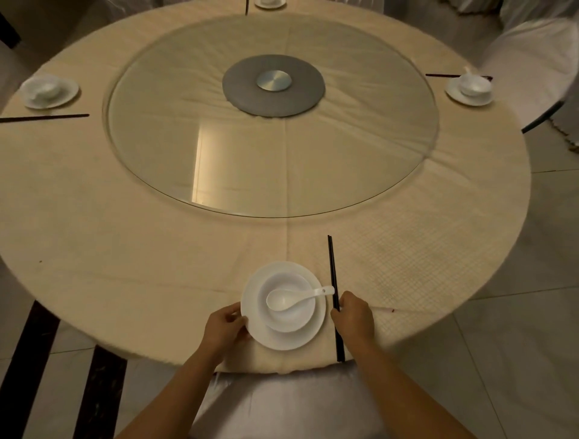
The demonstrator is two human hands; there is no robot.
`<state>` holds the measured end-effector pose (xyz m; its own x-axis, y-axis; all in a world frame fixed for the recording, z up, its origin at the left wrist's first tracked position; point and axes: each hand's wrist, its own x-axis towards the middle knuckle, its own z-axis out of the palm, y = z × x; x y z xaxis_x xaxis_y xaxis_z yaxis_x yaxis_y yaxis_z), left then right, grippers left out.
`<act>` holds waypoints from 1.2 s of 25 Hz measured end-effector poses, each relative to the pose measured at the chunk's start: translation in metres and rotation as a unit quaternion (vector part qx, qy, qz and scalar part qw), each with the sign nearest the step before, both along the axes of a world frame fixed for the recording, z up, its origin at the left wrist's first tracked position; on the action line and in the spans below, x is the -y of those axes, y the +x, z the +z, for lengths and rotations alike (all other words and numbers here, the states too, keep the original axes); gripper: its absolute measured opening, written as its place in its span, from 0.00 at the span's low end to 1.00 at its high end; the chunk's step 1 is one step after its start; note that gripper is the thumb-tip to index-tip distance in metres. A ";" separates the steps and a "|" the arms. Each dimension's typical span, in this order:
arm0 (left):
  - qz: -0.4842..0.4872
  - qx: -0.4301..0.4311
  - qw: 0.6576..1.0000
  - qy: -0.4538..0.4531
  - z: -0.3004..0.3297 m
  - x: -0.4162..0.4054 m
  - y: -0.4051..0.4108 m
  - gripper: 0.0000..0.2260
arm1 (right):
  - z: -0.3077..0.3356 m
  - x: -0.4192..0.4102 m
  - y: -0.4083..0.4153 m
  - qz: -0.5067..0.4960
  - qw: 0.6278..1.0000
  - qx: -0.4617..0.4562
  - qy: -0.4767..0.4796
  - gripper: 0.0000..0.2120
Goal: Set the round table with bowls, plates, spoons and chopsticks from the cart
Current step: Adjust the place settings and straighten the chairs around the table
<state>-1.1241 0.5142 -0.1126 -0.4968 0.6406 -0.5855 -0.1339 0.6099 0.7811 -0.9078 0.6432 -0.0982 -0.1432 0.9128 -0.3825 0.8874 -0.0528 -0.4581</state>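
Observation:
A white plate (279, 340) lies on the round table (141, 250) at its near edge. On the plate stands a white bowl (289, 319) with a white spoon (296, 297) in it, handle pointing right. My left hand (226, 326) pinches the plate's left rim. Black chopsticks (332, 266) lie just right of the plate, pointing away from me. My right hand (355, 316) grips them near their lower half.
Other settings of plate, bowl and chopsticks sit at the left (48, 91), right (470, 89) and far (270, 3) edges. A glass turntable (219, 150) fills the middle. A white-covered chair (282, 404) stands below me, another (529, 62) at right.

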 end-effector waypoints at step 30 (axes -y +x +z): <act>-0.275 -0.332 0.898 0.086 0.146 -0.135 0.059 0.13 | 0.105 -0.067 0.091 -0.073 0.993 -0.077 0.052 0.12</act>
